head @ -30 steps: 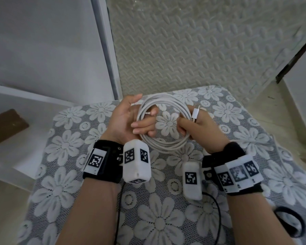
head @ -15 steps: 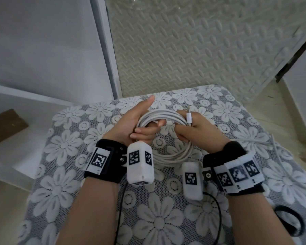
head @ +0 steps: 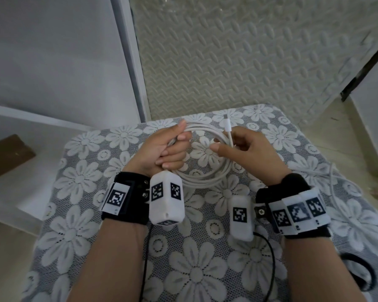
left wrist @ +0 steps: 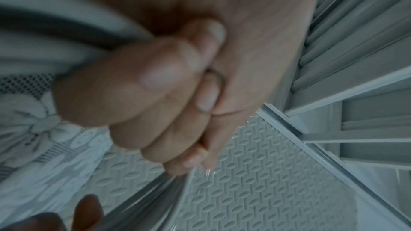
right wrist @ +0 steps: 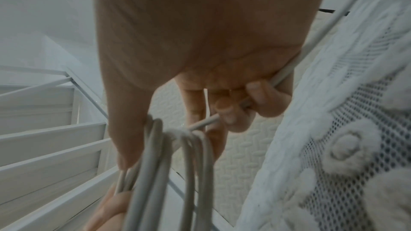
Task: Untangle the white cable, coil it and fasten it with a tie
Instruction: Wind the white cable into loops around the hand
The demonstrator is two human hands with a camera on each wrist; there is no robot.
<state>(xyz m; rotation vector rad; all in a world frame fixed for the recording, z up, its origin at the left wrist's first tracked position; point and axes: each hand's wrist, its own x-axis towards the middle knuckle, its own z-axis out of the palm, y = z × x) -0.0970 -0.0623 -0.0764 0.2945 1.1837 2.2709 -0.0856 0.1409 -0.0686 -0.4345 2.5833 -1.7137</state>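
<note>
1 white cable, 2 hands, 2 wrist cams, 1 brown block.

Your head camera looked steeply down at the table from near its front edge; each wrist camera sat close behind its fingers, facing the far edge. All three shared the white cable.

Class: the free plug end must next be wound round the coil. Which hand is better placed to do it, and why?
The right hand: it already pinches the plug end of the white round cable, while the left hand grips the coil's loops, steadying them.
</note>
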